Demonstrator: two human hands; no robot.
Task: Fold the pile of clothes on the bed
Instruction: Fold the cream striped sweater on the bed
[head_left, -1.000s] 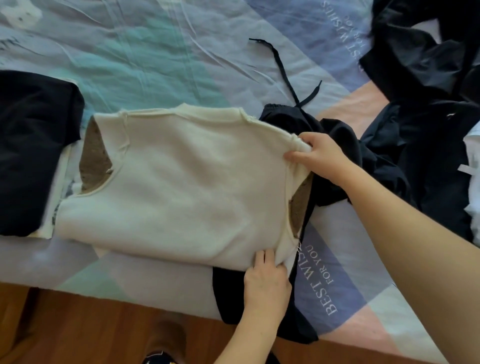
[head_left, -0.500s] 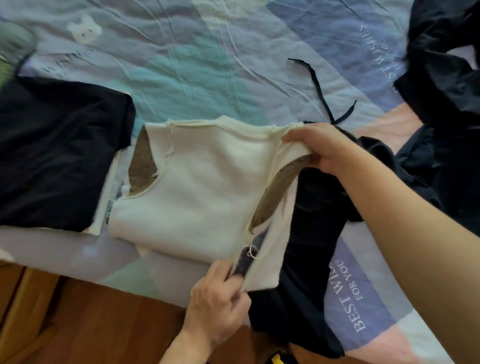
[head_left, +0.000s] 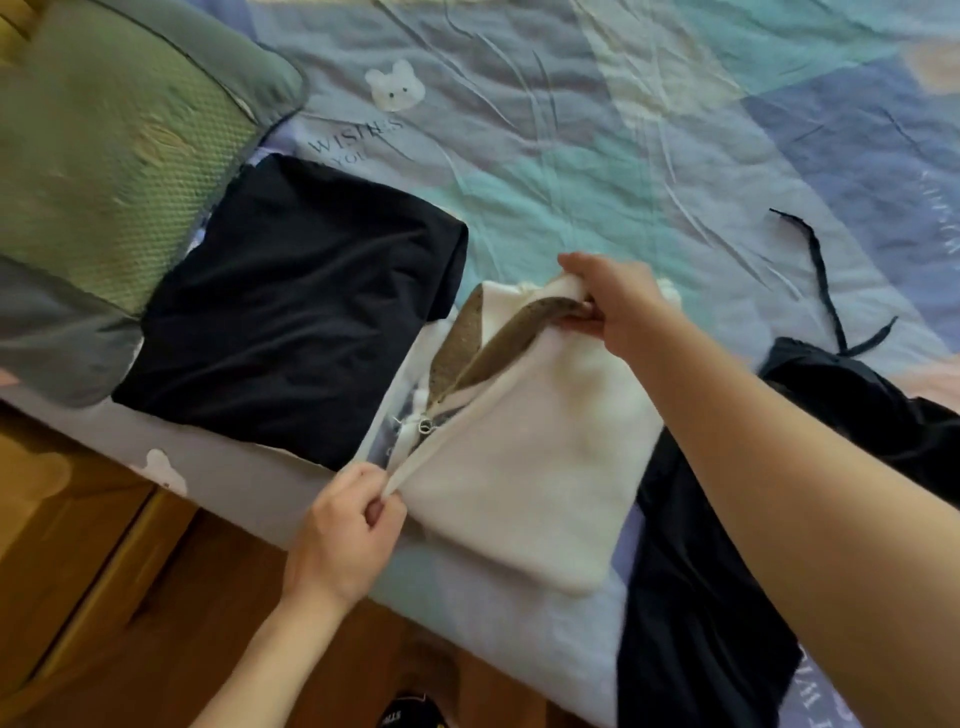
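Both hands grip one cream top (head_left: 524, 467), folded in half on the bed (head_left: 571, 156) near its front edge. Left hand (head_left: 345, 530) pinches the near corner of the top's upper layer between thumb and curled fingers, at the bed's edge. Right hand (head_left: 608, 301) clamps the far corner, fingers curled round the cloth where the brown lining (head_left: 498, 343) turns outward. Between the two hands the edge of the upper layer runs taut and slightly raised, and more brown lining shows beneath it.

Just left of the top, and touching it, lies a folded black garment (head_left: 291, 332), flat on the bed. A green mesh cushion (head_left: 104, 156) sits at the far left, its corner against the black garment. To the right, a loose heap of black clothes (head_left: 701, 597) spreads under the right forearm and hangs over the bed's edge; a thin black cord (head_left: 826, 280) trails from it across the sheet. The sheet is printed in blue, teal and lilac patches with small white bears. Below the bed's edge is a wood floor (head_left: 156, 597).
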